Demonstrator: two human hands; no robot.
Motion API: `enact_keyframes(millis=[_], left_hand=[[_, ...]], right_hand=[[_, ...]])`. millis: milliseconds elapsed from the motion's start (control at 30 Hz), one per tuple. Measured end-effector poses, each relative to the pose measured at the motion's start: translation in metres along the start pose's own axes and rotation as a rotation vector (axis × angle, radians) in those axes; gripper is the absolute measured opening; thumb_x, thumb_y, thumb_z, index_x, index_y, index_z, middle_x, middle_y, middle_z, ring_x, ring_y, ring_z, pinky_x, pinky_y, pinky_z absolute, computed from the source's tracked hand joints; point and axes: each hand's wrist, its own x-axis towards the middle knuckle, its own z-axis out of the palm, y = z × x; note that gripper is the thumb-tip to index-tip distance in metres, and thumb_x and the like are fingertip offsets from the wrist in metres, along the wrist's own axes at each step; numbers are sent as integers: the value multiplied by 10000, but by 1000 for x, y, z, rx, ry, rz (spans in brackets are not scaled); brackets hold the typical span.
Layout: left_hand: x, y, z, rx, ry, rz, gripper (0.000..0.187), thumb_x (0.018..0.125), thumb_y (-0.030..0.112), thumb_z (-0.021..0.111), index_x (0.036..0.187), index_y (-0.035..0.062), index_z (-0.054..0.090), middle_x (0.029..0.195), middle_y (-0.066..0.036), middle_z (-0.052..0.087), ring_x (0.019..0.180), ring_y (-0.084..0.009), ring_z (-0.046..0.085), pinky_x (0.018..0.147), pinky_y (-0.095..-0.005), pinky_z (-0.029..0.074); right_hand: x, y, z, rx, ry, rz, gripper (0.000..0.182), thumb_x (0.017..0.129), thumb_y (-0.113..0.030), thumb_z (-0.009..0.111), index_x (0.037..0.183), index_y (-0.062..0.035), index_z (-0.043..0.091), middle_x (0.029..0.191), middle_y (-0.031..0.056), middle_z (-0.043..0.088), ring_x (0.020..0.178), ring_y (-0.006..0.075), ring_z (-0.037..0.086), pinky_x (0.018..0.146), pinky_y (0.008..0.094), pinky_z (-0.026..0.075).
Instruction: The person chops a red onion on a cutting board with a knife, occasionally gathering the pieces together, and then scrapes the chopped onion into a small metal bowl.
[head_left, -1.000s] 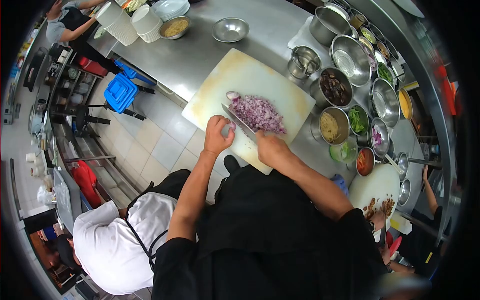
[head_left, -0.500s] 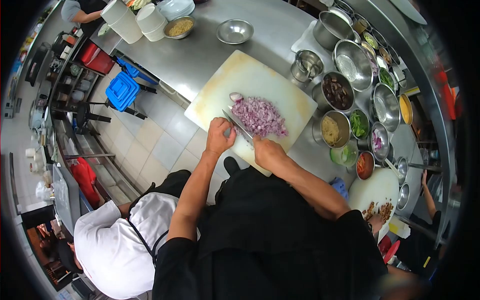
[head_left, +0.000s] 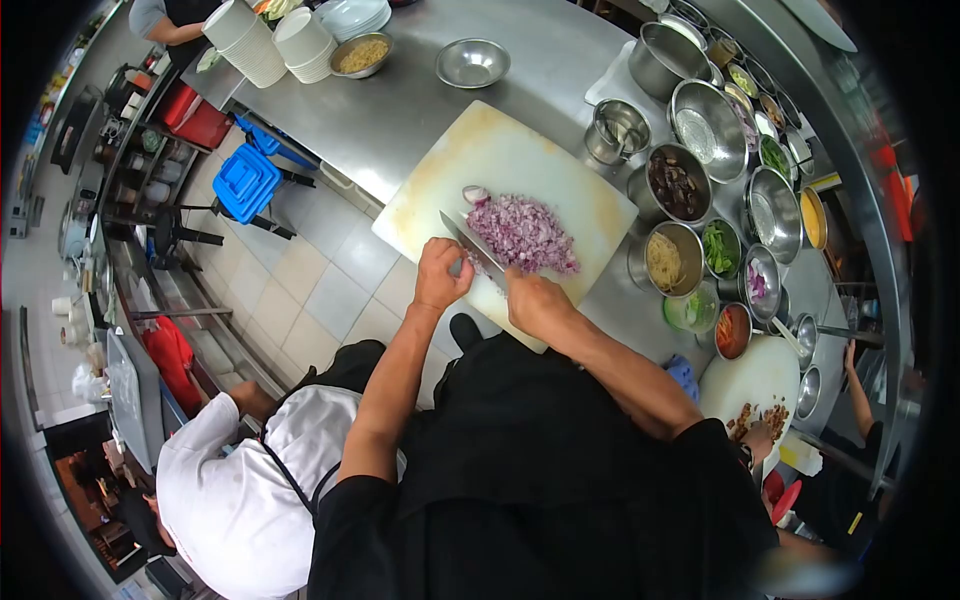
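The right hand [head_left: 537, 300] is clenched around the handle of a long steel knife [head_left: 472, 243], its blade slanting up-left at mid-frame. The left hand [head_left: 441, 272], fingers curled, presses a small piece of red onion beside the blade. The heap of chopped purple onion [head_left: 524, 232] lies just right, on the pale rectangular cutting board [head_left: 470, 150], with round steel bowls [head_left: 704, 125] at upper right.

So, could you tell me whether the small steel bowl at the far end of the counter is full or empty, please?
Empty: the steel bowl shows only bare shiny metal inside, unlike the neighbouring bowl, which holds yellowish food.
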Motion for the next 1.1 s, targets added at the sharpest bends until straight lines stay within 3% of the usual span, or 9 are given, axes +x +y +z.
enact_keyframes(millis=[233,333,400,433,500,633,767,867,1100], left_hand=[[35,-3,-18,42,366,-227,50,777,-16,632,826,-10,625,825,-135,632,766,-296,614,740,-372,498],[95,1,-25,21,236,-127,163,789,-29,623,937,-2,685,943,-157,686,842,-320,647,795,-385,512],[120,-4,-13,19,-310,6,290,786,-38,584,1034,45,711,1014,-188,697,940,-358,647,846,-406,517],[126,-13,-3,21,-313,19,290,786,-38,584,1034,45,711,1014,-188,697,940,-358,647,846,-406,517],[132,-22,16,277,-723,-204,346,765,-12,648,1102,46,709,1100,-180,694,979,-355,661,911,-397,507],[138,-28,8,-8,-518,-176,270,807,65,655,1071,76,707,990,-171,710,863,-337,685,797,-395,534],[126,-36,-25,-480,-274,-625,254,877,65,657,1131,61,652,848,-80,683,778,-152,626,752,-298,511],[85,-54,-34,-480,-603,-612,258,874,33,678,1129,67,653,851,-41,664,810,-119,608,764,-282,503],[56,-30,-23,-143,-348,-454,109,835,-8,684,940,18,683,911,-131,662,825,-259,655,756,-345,517]], right_hand=[[-1,-7,-33,39,-108,98,250,817,-13,528,1045,83,562,905,314,668,862,464,669,769,526,537],[-2,-10,-26,58,-124,61,273,817,-16,529,1066,90,566,929,324,662,894,456,668,796,518,535],[5,-10,-12,26,-192,20,306,823,-40,540,1099,91,572,955,324,659,922,440,667,807,511,534],[9,-6,-9,29,-178,22,306,823,-40,540,1099,91,572,955,324,659,922,440,667,807,511,534],[15,1,-7,72,-129,15,307,828,-65,558,1100,74,581,960,308,665,920,432,670,800,511,536],[13,20,-13,161,-69,53,292,858,-101,556,1120,22,595,973,269,675,908,424,672,791,515,534],[7,25,-36,297,-189,332,286,868,-117,558,1123,5,596,982,257,677,943,419,664,812,514,528],[8,25,-31,228,-120,287,278,865,-125,568,1104,16,597,977,264,674,963,413,661,828,513,524],[4,6,-23,37,-121,113,329,804,-6,537,1104,129,524,931,326,662,913,442,670,797,514,531]])
